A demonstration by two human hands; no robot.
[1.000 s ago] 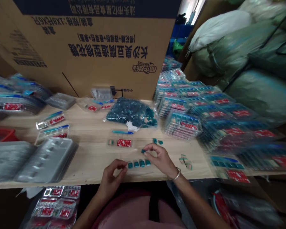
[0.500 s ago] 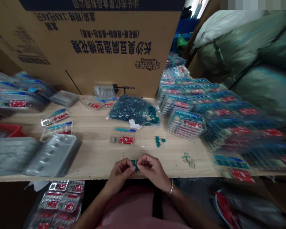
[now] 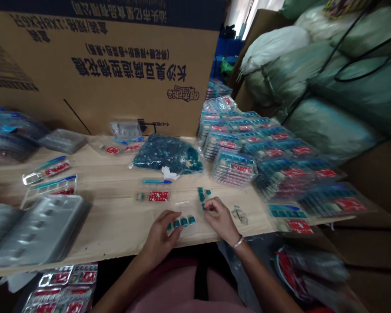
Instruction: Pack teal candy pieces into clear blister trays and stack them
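Note:
My left hand (image 3: 161,234) rests on the wooden table (image 3: 124,217) near its front edge, fingers curled against the left end of a short row of teal blocks (image 3: 183,222). My right hand (image 3: 219,216) is just right of that row, fingertips pinched on a small teal block. A few loose teal blocks (image 3: 202,193) lie just beyond the right hand. A clear bag of teal blocks (image 3: 166,155) sits further back at the middle of the table. In front of the bag are a blue pen (image 3: 156,181) and a clear blister tray with a red card (image 3: 153,196).
Stacks of filled blister packs (image 3: 263,156) crowd the table's right side. Empty clear trays (image 3: 42,226) lie at the left, part-filled trays (image 3: 48,178) behind them. A large cardboard box (image 3: 117,65) stands at the back; big sacks (image 3: 313,87) rise at right. More packs (image 3: 61,291) lie below the table.
Both hands had come together at the table's front edge holding teal blocks. Now they are apart again on the table, with the row of blocks laid down between them.

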